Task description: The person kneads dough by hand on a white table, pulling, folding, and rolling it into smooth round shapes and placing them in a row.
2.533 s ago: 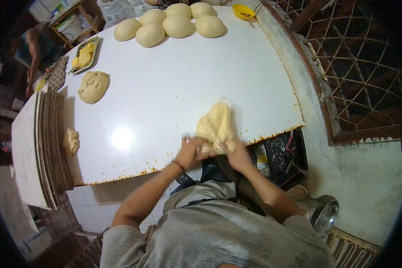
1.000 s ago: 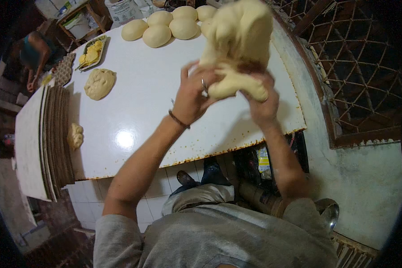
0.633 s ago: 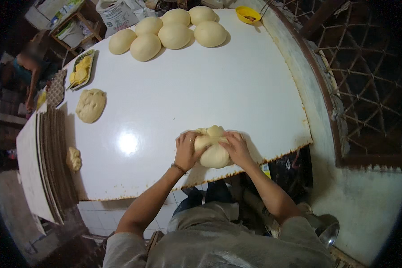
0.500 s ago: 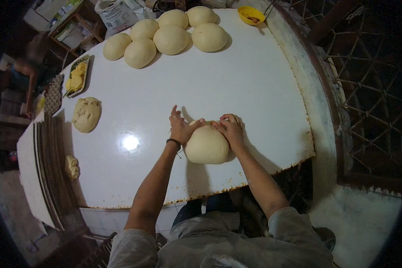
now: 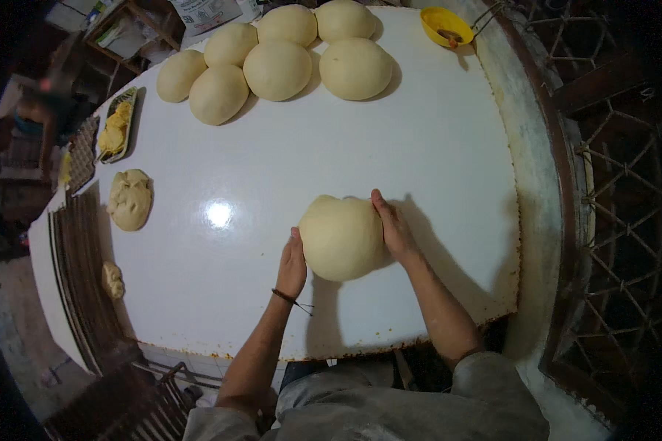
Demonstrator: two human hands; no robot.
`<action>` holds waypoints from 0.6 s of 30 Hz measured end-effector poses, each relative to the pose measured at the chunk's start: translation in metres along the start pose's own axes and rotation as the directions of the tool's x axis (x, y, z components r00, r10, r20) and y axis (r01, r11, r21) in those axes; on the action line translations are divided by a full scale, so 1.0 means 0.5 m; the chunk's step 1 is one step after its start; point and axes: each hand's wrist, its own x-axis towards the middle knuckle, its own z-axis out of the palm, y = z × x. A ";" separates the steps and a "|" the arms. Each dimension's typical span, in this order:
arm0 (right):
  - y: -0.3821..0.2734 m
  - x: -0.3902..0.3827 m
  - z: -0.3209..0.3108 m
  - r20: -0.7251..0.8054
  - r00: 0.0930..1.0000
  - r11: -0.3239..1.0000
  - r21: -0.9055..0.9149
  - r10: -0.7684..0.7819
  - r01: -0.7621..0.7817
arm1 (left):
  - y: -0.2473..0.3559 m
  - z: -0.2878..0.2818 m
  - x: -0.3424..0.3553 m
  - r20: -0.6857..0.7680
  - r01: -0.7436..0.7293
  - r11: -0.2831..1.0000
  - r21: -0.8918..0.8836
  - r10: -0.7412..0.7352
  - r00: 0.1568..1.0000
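A large, smooth, pale dough ball (image 5: 341,239) is cupped between my hands near the front of the white table (image 5: 272,165). My left hand (image 5: 293,266), with a dark cord on the wrist, presses against its left side. On the opposite side, my right hand (image 5: 396,229) lies along the dough with the thumb pointing away from me. The underside of the ball is hidden, so I cannot tell whether it touches the tabletop. Several similar dough balls (image 5: 277,70) rest close together at the table's far side.
Along the left lie a lumpy dough piece (image 5: 130,200), a smaller scrap (image 5: 112,281) and a tray of yellow, butter-like chunks (image 5: 115,132). A stack of boards (image 5: 43,257) stands beside the left edge. A yellow bowl (image 5: 443,26) sits far right, near the wall ledge (image 5: 533,191).
My hands have moved from the dough's far edge, where the fingers were pinching, down to its two sides. The ball now looks rounder. The head view has shifted slightly.
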 end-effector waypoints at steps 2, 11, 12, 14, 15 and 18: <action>-0.029 0.043 -0.062 -0.086 0.923 0.904 -0.257 -0.375 0.343 | 0.049 -0.019 0.058 -0.335 -0.036 0.999 -0.008 0.032 0.942; -0.128 0.099 0.009 0.208 0.970 0.982 0.166 -0.127 0.093 | 0.118 0.021 0.175 0.163 -0.175 0.984 -0.034 0.179 0.970; -0.113 0.086 0.017 0.129 0.991 0.992 0.127 -0.044 0.027 | 0.107 0.016 0.155 0.164 -0.156 0.987 -0.034 0.159 0.974; -0.060 0.029 0.023 0.195 0.980 0.997 0.068 -0.046 0.033 | 0.068 0.001 0.091 0.097 -0.115 0.989 0.094 0.106 0.990; -0.028 -0.008 0.029 0.185 0.982 0.999 0.043 -0.035 0.027 | 0.043 -0.011 0.048 0.110 -0.126 0.986 0.106 0.114 0.987; 0.076 -0.163 0.076 0.104 0.995 1.000 -0.022 -0.008 0.011 | -0.072 -0.055 -0.132 0.197 -0.143 0.989 0.044 0.132 0.972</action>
